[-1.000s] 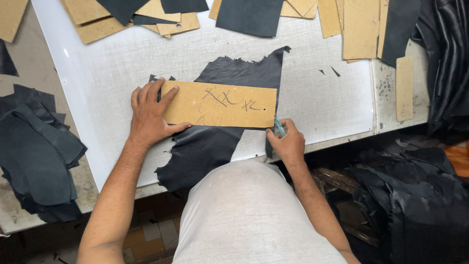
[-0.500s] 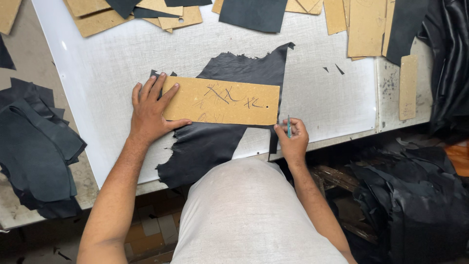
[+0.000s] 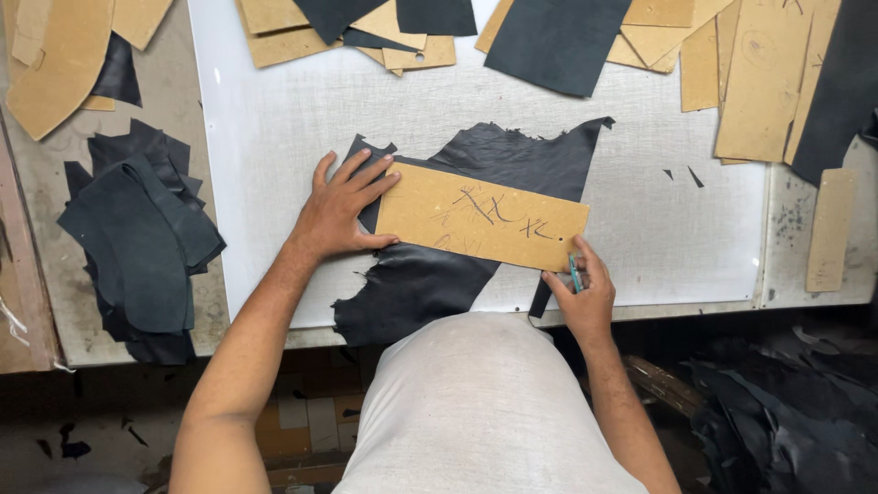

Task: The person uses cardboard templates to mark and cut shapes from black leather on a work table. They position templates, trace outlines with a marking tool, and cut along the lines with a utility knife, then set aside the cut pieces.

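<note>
a wide white cutting board (image 3: 274, 137) covers the worktable, and no container shows anywhere on it. on the board lies a ragged piece of black leather (image 3: 439, 274), its near edge hanging over the table's front. a long rectangular tan cardboard template (image 3: 480, 218) with pen scribbles rests flat on the leather, tilted slightly down to the right. a stack of dark cut leather pieces (image 3: 137, 247) sits well apart at the left, and loose tan cardboard patterns (image 3: 759, 82) lie along the far edge. the left hand (image 3: 338, 215) is spread flat, fingers pressing the template's left end. the right hand (image 3: 581, 297) is closed around a thin teal-handled knife (image 3: 574, 273), whose tip meets the template's lower right corner.
</note>
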